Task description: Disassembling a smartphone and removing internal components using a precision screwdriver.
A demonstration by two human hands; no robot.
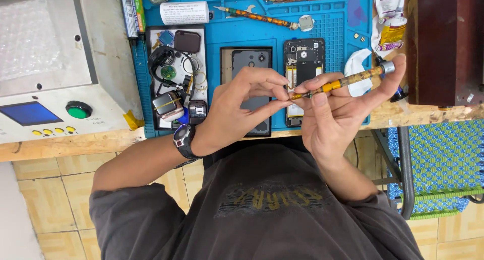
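Observation:
My right hand [338, 114] holds a slim yellow-and-brown patterned screwdriver [348, 80] with a silver end cap, its shaft angled down to the left. My left hand [242, 101], with a dark watch on the wrist, pinches at the driver's tip with thumb and fingers. I cannot tell whether something small sits between those fingers. Both hands hover over a blue work mat [333, 33]. Under them lie an opened phone [303, 63] with its insides showing and a dark phone back cover [250, 61] beside it.
A tray of small parts and cables [176, 73] lies left of the phones. A second patterned screwdriver [257, 17], a white tube [184, 12] and batteries [132, 13] lie farther back. A grey machine with a green button [78, 109] stands left, a dark wooden box [443, 43] right.

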